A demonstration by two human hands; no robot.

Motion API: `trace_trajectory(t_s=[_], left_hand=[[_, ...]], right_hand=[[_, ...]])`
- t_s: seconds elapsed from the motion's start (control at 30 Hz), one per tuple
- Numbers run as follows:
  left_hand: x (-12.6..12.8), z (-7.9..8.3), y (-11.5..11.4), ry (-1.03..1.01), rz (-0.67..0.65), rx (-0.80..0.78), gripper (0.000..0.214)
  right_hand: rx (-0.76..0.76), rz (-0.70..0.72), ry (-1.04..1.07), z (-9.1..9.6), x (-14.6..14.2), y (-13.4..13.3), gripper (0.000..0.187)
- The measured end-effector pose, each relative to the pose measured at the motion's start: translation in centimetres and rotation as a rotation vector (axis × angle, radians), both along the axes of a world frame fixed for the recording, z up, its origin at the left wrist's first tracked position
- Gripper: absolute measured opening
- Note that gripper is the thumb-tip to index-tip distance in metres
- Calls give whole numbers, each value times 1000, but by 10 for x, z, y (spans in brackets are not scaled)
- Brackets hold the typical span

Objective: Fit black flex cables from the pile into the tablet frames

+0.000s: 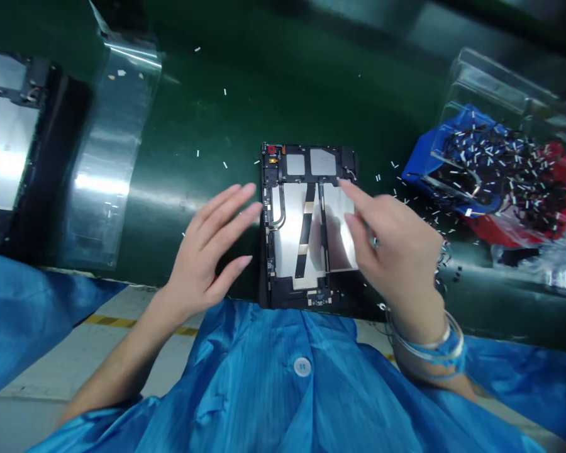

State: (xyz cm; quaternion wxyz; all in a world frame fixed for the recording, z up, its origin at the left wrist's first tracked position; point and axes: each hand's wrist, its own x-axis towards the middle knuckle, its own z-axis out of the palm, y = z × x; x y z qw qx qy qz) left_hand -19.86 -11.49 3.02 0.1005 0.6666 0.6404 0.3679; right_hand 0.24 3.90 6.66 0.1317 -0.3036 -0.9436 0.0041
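Note:
An opened tablet (290, 214) lies on the green table before me, its silver battery cells, black frame and flat ribbon cables exposed. A small red part (271, 150) sits at its upper left corner. My left hand (212, 248) is open beside the tablet's left edge, fingers stretched towards it and nothing in them. My right hand (391, 242) is over the right edge. Its index finger reaches the frame near a small cable end at the upper right, with the thumb apart below and the other fingers curled. No held thing shows in it.
A clear plastic bin (495, 75) at the right holds a blue container (422, 154) and a red one (493, 231), with many black wires with white tips. White scraps dot the table. Clear plastic film (108, 138) and another opened tablet (9, 126) lie left. Blue sleeves show either side.

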Motion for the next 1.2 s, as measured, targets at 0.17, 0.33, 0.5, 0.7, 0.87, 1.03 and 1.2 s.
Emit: trace_trajectory(t_s=[0.17, 0.33, 0.5, 0.7, 0.87, 1.03, 1.2], left_hand=[[38, -1, -27, 41, 269, -239, 42], [65, -5, -34, -373, 267, -275, 51], [58, 7, -21, -1245, 400, -265, 59], [19, 33, 57, -1319, 538, -186, 42], [-56, 8, 168, -1103, 359, -127, 34], [-129, -31, 269, -913, 242, -217, 30], [-163, -60, 311, -561, 149, -123, 29]], right_hand=[[-151, -303, -16, -13, 48, -21, 42], [-479, -405, -1, -19, 46, -29, 54], [-874, -345, 344, -12, 40, -25, 56], [-673, -317, 592, -16, 67, -27, 26], [-375, -460, 363, -23, 81, 1, 19], [-311, -549, -111, -18, 49, 45, 19], [-353, -586, -258, -15, 27, 61, 21]])
